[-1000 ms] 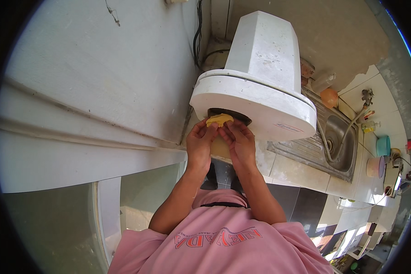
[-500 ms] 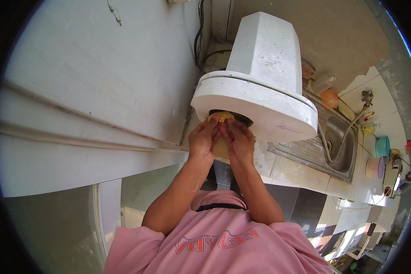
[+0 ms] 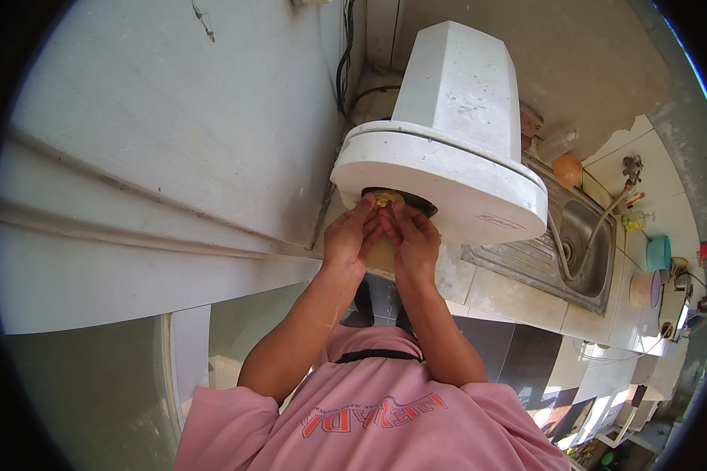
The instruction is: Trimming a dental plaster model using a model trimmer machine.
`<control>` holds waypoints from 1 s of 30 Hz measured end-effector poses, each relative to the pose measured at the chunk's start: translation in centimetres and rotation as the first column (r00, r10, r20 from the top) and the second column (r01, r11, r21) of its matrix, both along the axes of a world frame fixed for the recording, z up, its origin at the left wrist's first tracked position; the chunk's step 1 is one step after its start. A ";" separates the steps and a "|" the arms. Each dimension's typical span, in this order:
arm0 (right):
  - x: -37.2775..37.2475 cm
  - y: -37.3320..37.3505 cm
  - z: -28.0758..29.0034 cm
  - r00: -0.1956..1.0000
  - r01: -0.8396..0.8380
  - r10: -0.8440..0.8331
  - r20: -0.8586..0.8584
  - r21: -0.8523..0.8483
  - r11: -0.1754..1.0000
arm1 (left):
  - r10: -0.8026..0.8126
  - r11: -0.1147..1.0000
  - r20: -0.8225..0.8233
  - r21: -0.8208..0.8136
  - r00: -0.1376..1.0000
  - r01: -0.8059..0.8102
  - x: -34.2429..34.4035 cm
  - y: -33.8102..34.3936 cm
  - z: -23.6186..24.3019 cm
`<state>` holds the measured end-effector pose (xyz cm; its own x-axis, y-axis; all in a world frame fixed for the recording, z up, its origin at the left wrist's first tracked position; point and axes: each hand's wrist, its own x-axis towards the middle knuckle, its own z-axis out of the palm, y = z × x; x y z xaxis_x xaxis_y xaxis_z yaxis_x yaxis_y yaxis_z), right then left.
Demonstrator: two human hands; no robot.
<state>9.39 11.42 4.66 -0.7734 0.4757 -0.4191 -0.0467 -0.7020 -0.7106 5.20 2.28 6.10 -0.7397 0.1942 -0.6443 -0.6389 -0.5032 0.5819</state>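
Both my hands meet beneath the front edge of a large white hood-like appliance [image 3: 440, 182]. A small yellow piece with an uneven, folded-looking edge [image 3: 386, 200] is pinched at their fingertips; its exact kind I cannot make out. My left hand [image 3: 346, 245] closes on its left side, thumb and fingers drawn together. From the other side, my right hand [image 3: 416, 242] grips it, fingers bent inward and partly hidden behind the thumb. Just behind the yellow piece shows the dark rim of a round thing [image 3: 422, 205], mostly covered by the white appliance.
To the right, a steel sink [image 3: 581, 243] with a hose is set into the tiled counter [image 3: 510, 292]. An orange ball-shaped thing [image 3: 567, 169], a teal tub [image 3: 658, 253] and a pink container [image 3: 645, 289] stand around it. A pale wall [image 3: 173, 133] rises close on the left.
Both hands stay at nearly the same place under the appliance. The fingertips have shifted slightly on the yellow piece, which looks a little more gathered or turned.
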 end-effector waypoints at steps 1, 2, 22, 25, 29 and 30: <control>-0.1 -0.1 0.0 1.000 0.004 -0.004 0.003 0.015 1.000 | -0.002 1.000 -0.001 -0.001 1.000 0.002 0.1 0.0 -0.2; -0.2 -0.1 0.1 1.000 0.007 -0.007 0.001 0.015 1.000 | 0.018 1.000 -0.004 0.025 1.000 -0.018 0.3 0.0 -0.3; 2.0 0.9 0.1 0.991 -0.084 0.072 -0.110 -0.115 0.990 | 0.043 0.989 -0.198 0.145 0.979 -0.015 2.1 -0.8 -1.4; 1.7 1.0 -0.1 0.994 -0.071 0.057 -0.089 -0.152 0.986 | -0.004 0.995 -0.117 0.100 0.993 0.016 1.1 -0.4 -1.3; 1.1 0.6 0.0 0.995 -0.028 0.012 -0.099 -0.163 0.986 | -0.012 0.997 -0.083 0.069 0.997 0.018 0.1 0.0 -1.1; 1.0 0.6 0.0 0.995 -0.024 0.009 -0.096 -0.158 0.987 | -0.010 0.998 -0.067 0.059 0.998 0.014 0.0 0.1 -1.0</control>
